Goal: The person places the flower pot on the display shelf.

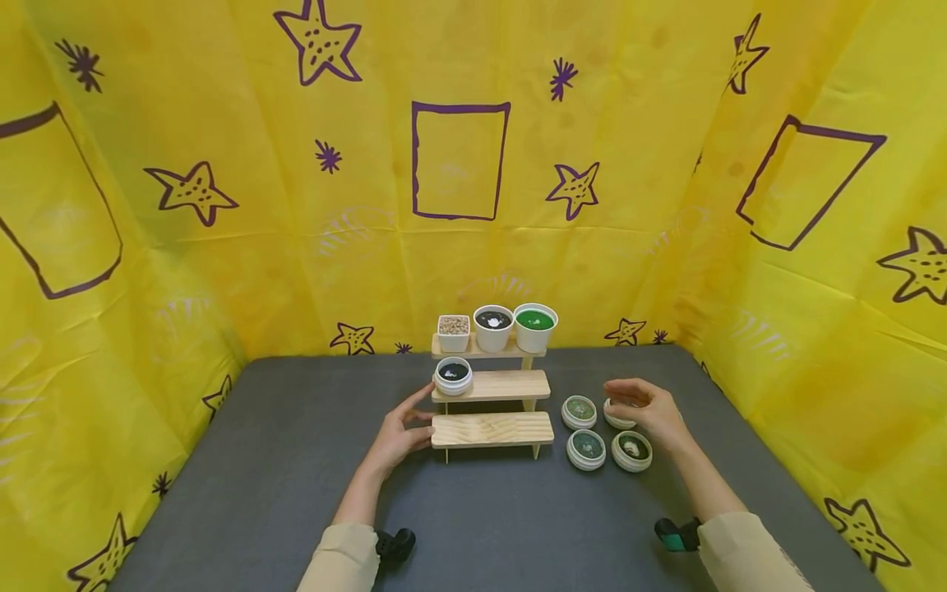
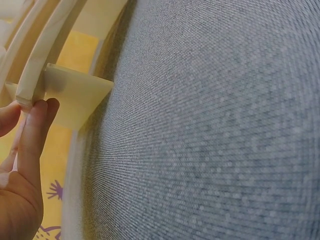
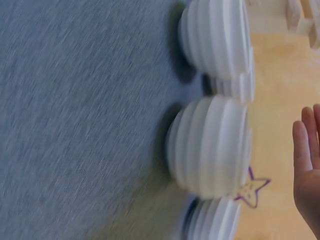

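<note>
A three-tier wooden display stand [image 1: 492,429] stands on the dark table. My left hand [image 1: 398,437] is at its left side; in the left wrist view the thumb and fingers [image 2: 34,130] pinch a board's end. On the middle tier's left end sits a white jar with dark contents [image 1: 454,376]. To the right of the stand, my right hand [image 1: 651,411] hovers over a partly hidden white jar [image 1: 618,419], its fingers straight in the right wrist view and apart from the ribbed jars [image 3: 210,147]. Around it are jars with green [image 1: 579,410], teal [image 1: 587,448] and dark [image 1: 632,450] contents.
Along the top tier stand a square white cup of beige bits [image 1: 454,330], a cup with black contents [image 1: 493,327] and a cup with bright green contents [image 1: 535,326]. Yellow patterned cloth [image 1: 466,263] encloses the table [image 1: 296,477] at the back and sides.
</note>
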`<state>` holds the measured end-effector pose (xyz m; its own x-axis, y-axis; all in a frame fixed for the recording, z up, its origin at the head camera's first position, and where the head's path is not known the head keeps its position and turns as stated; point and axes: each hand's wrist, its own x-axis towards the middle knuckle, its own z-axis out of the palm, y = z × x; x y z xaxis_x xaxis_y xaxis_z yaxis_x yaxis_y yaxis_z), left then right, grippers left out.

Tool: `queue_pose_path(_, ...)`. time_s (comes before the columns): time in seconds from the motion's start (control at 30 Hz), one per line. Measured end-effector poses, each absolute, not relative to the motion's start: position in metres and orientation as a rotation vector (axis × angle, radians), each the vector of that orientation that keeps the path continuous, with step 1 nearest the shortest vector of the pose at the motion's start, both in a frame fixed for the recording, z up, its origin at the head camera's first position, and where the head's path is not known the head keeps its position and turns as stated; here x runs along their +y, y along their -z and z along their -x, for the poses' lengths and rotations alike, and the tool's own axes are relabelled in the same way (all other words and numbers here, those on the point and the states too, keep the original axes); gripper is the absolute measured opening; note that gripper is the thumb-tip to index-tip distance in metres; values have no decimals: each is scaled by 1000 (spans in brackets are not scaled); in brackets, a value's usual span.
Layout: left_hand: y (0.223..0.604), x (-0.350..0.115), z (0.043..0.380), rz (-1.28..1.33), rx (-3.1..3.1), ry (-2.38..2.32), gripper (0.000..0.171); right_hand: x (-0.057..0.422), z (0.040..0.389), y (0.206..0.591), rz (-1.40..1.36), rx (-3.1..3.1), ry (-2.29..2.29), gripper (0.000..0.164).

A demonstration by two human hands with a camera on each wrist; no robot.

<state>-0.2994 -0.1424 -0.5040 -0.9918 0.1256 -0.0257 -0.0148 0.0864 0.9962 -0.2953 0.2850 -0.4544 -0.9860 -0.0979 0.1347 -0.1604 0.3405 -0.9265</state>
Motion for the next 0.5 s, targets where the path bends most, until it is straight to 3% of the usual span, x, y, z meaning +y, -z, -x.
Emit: queue_pose_path(0.5,506,-142,301,-79,2234,-2061,73,334,283,479,-283,-2522,-1811,44)
